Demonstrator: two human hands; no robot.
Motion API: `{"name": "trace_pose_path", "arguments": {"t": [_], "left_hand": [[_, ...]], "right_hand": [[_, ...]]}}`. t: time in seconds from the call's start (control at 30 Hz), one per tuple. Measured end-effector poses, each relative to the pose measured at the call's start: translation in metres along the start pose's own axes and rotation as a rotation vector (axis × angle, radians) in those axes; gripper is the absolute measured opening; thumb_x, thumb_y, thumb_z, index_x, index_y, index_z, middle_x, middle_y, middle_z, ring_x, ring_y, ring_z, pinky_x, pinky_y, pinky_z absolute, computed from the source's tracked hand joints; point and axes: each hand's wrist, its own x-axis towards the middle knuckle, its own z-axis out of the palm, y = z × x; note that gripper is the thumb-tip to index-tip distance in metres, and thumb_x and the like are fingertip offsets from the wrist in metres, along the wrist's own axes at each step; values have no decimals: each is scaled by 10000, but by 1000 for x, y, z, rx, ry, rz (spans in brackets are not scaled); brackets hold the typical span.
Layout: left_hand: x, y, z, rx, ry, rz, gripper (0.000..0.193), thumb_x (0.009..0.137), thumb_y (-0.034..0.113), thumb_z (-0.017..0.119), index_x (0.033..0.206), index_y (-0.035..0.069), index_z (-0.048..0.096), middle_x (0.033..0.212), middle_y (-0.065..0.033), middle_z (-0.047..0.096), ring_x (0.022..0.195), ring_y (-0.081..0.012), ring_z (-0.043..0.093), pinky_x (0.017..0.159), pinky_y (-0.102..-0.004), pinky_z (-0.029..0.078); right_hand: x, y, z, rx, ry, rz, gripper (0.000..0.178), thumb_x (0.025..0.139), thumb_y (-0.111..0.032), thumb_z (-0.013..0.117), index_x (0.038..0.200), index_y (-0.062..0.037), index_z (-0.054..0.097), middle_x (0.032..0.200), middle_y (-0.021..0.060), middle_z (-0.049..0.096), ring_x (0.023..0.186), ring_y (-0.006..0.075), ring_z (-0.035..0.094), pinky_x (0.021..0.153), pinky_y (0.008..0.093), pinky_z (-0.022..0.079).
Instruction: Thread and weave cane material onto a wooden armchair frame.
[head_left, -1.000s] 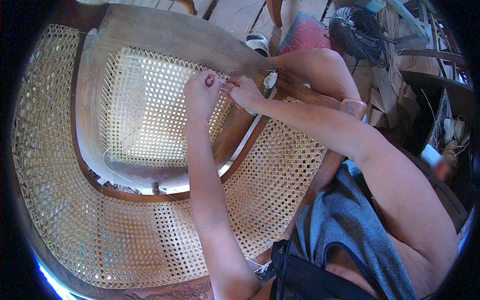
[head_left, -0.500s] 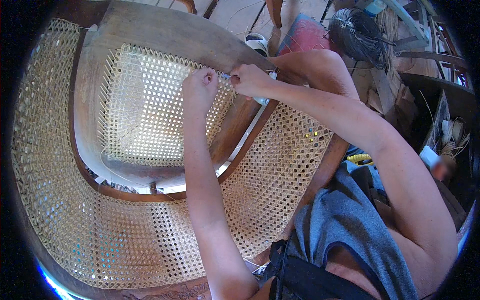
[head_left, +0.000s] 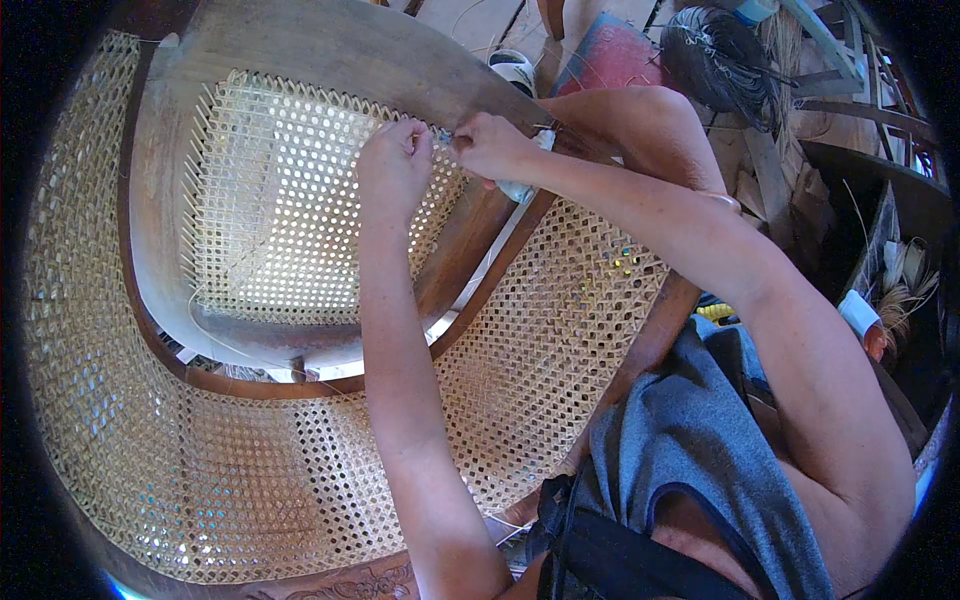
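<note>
My left hand (head_left: 395, 165) is closed in a pinch at the far edge of a woven cane seat panel (head_left: 290, 200), its fingertips at the weave. Close to its right, my right hand (head_left: 490, 150) is also closed, around something small with a pale bluish tip pointing toward the left fingers; its kind is too small to tell. A pale blue-white cloth or wrapper (head_left: 520, 190) shows just below the right hand, partly hidden by it. The panel is set in a wooden seat frame (head_left: 330, 40), with loose cane ends sticking out along its left edge.
A curved cane-woven chair back (head_left: 250, 470) wraps around the seat on the near side. Beyond my knee lie a red board (head_left: 615, 55), a coil of dark strands (head_left: 715, 65) and a white cup-like container (head_left: 512, 68). Wood pieces and fibre bundles crowd the right.
In the view, the chair and seat panel have shifted slightly left and up. Both hands have moved a little the same way, staying close together at the panel's edge.
</note>
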Motion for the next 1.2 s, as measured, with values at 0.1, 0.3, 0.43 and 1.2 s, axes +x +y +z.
{"name": "trace_pose_path", "arguments": {"t": [0.1,0.3,0.43,1.2], "left_hand": [[-1,0,0,29,2,26,126,854,166,658,913,64,702,860,-138,666,776,-330,647,714,-423,511],[-3,3,-1,132,-46,14,125,866,191,648,910,77,679,878,-126,663,797,-340,653,706,-446,512],[-8,2,3,192,21,76,125,875,201,639,924,87,657,911,-111,661,806,-341,658,689,-450,520],[-7,1,9,256,-2,92,140,920,227,601,975,108,651,923,-96,678,806,-326,666,682,-436,522]], "right_hand": [[5,6,-1,6,-9,-24,232,805,-124,541,774,74,660,622,185,659,540,276,688,545,387,570],[9,3,-2,-134,-32,-58,252,813,-151,536,768,57,671,623,185,659,539,272,686,591,386,572],[7,8,-2,-109,-29,-80,221,867,-156,567,822,40,660,602,132,639,493,237,654,534,369,541],[5,9,2,53,1,-36,251,895,-156,541,776,39,644,610,106,636,458,185,615,452,339,484]]}}
